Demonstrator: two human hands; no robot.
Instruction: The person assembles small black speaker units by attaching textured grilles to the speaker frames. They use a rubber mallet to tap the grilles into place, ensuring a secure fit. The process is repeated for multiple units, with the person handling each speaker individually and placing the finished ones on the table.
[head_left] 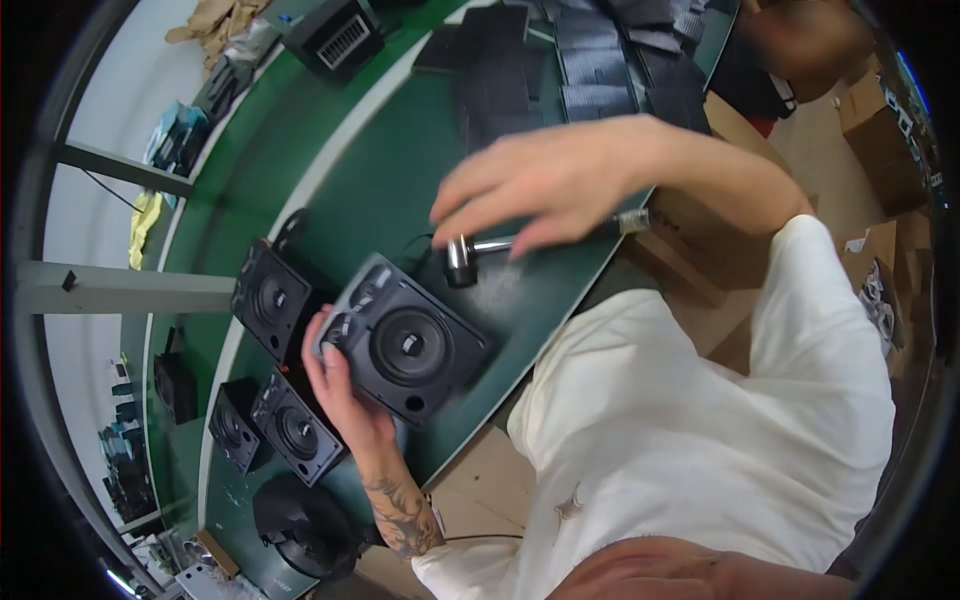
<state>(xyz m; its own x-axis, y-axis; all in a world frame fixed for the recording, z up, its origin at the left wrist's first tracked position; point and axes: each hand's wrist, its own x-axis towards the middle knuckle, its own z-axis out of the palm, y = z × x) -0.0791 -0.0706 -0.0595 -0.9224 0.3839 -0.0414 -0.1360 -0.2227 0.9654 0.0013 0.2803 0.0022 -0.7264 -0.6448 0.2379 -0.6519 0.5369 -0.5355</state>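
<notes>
My left hand (352, 405) grips the left side of a dark speaker box (452, 312), its thumb on the front edge. The speaker's front faces up, with a large round cone and a smaller driver near one end. A hammer (461, 262) with a shiny metal head and dark striking face lies beyond the speaker, close to the table's near edge. Over its handle hovers my right hand (545, 190), fingers stretched out and thumb apart, slightly blurred. Part of the handle is hidden behind that hand.
Several similar speakers (297, 425) stand to the left on the green table (350, 195). Dark panels (592, 65) are stacked at the far end. A black round object (300, 525) sits lower left. Cardboard boxes (875, 130) and another person (810, 40) are at the right.
</notes>
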